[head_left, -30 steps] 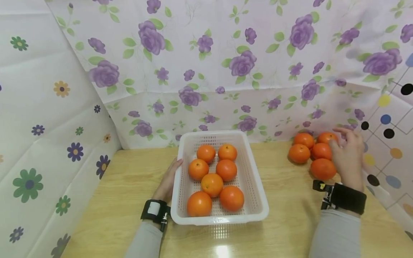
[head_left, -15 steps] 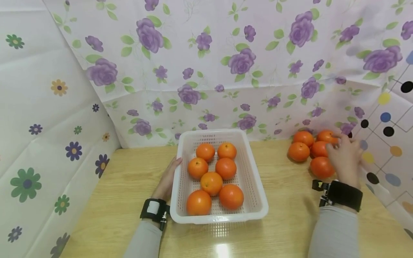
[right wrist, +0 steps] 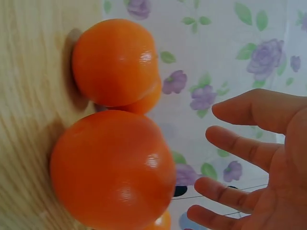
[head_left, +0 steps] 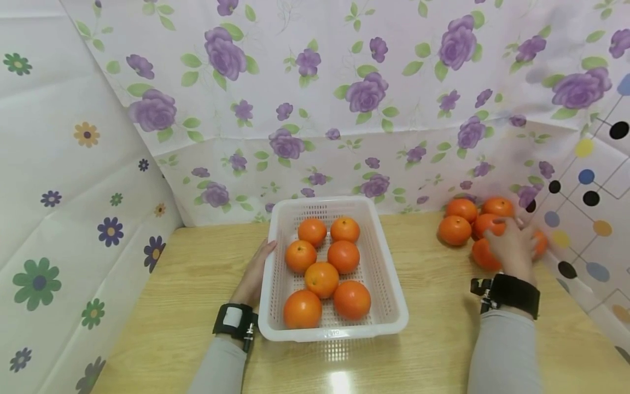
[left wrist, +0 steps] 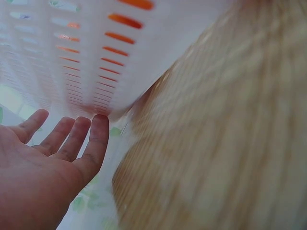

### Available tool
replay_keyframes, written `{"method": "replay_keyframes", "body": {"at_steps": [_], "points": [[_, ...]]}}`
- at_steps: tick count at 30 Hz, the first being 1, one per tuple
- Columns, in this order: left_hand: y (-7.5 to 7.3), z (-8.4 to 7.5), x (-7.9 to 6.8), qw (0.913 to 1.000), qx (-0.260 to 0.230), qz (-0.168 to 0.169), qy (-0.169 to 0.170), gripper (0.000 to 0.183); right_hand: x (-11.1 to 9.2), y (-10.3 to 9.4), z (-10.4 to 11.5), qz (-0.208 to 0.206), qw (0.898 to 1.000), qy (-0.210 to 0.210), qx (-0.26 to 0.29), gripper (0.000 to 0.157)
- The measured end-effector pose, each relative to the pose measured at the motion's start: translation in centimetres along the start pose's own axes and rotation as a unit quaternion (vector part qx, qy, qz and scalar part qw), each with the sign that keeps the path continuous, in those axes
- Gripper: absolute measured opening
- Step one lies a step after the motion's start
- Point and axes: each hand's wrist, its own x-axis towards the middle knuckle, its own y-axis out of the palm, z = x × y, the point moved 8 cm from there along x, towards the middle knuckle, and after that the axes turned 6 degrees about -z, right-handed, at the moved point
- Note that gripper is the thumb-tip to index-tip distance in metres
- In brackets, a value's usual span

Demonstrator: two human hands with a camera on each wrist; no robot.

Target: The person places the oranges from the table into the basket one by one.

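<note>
My left hand [head_left: 254,276] rests against the left side of a white perforated plastic basket [head_left: 344,331]. In the left wrist view its fingers [left wrist: 98,136] are extended, with the tips at the basket wall. Several oranges, among them one in the middle [head_left: 322,279], lie inside the basket. Over a group of loose oranges [head_left: 454,230] at the right, my right hand [head_left: 513,249] hovers with fingers spread. The right wrist view shows a gap between these fingers [right wrist: 235,146] and the nearest orange [right wrist: 115,170]. The hand partly covers oranges beneath it in the head view.
A light wood-grain table [head_left: 428,306] carries everything. Behind it hangs a cloth [head_left: 325,109] with purple flowers. Patterned sheets flank the table, flowered on the left [head_left: 64,164] and dotted on the right [head_left: 600,219]. Black camera straps circle both wrists.
My right hand has shifted left and a little toward me over the loose oranges, exposing one at its right side. My left hand and the basket have stayed in place.
</note>
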Motion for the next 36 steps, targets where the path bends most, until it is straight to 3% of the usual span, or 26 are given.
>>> {"method": "replay_keyframes", "body": {"at_steps": [7,21,29,36], "points": [[0.0,-0.1,0.0,1.0,0.001,0.006,0.007,0.066,0.5,1.2,-1.0,0.013,1.0,0.008,-0.006,0.056],[-0.1,0.0,0.2,0.9999,-0.007,0.003,0.007,0.069,1.1,3.1,-2.8,0.045,0.998,0.026,-0.021,0.073],[0.1,0.1,0.3,0.9998,-0.017,0.008,0.009,0.071,1.7,4.1,-2.9,0.058,0.997,0.0,-0.046,0.063],[0.2,-0.1,0.3,0.9997,-0.014,0.012,0.014,0.067,1.5,4.3,-3.1,0.053,0.998,0.01,-0.033,0.06]]}}
